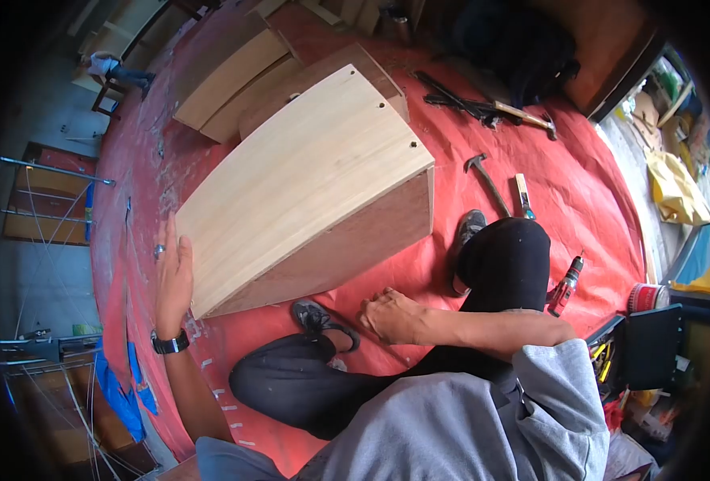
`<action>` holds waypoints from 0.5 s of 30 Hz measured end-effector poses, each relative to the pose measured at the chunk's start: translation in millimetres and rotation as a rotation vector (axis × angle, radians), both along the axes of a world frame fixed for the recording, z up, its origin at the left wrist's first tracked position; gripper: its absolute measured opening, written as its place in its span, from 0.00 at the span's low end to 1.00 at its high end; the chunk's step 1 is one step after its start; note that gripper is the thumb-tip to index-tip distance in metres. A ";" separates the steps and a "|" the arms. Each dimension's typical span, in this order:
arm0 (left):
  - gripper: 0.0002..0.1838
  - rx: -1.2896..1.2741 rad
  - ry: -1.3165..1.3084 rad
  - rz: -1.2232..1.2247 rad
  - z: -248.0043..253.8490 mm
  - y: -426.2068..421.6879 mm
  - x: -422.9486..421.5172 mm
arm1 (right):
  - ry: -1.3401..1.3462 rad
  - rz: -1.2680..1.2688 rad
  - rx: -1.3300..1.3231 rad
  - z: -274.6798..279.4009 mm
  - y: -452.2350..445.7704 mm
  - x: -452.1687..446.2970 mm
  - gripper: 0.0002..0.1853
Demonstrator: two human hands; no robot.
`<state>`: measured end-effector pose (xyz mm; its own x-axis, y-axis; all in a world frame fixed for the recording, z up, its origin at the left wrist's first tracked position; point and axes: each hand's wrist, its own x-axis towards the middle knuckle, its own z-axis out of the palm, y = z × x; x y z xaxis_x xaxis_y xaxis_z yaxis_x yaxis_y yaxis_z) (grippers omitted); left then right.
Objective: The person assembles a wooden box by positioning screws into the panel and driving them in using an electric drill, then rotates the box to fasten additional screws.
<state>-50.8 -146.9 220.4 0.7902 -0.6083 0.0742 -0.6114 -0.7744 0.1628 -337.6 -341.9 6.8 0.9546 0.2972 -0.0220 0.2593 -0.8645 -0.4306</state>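
A pale wooden box stands on the red floor sheet in front of my legs, with three dark holes or screw heads along its far right edge. Its reddish-brown long side faces my legs. My left hand, fingers stretched out, lies against the box's left end. A ring and a dark wristwatch show on that arm. My right hand is curled beside my shoe, apart from the box; whatever its fingers hold, if anything, is hidden.
Right of the box lie a hammer, a white-ended tool and a red drill. Another hammer is farther back. More wooden boxes stand behind. A black toolbox and a can are at right.
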 end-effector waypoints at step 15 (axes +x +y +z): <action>0.33 0.080 0.094 0.224 0.2 35.9 5.2 | -0.256 0.090 0.244 41.2 5.2 -4.4 0.08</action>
<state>-45.6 -111.0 220.7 0.9069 -0.4186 -0.0473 -0.4086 -0.9014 0.1431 -341.9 -336.7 48.1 0.8897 0.3473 0.2963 0.4557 -0.7134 -0.5324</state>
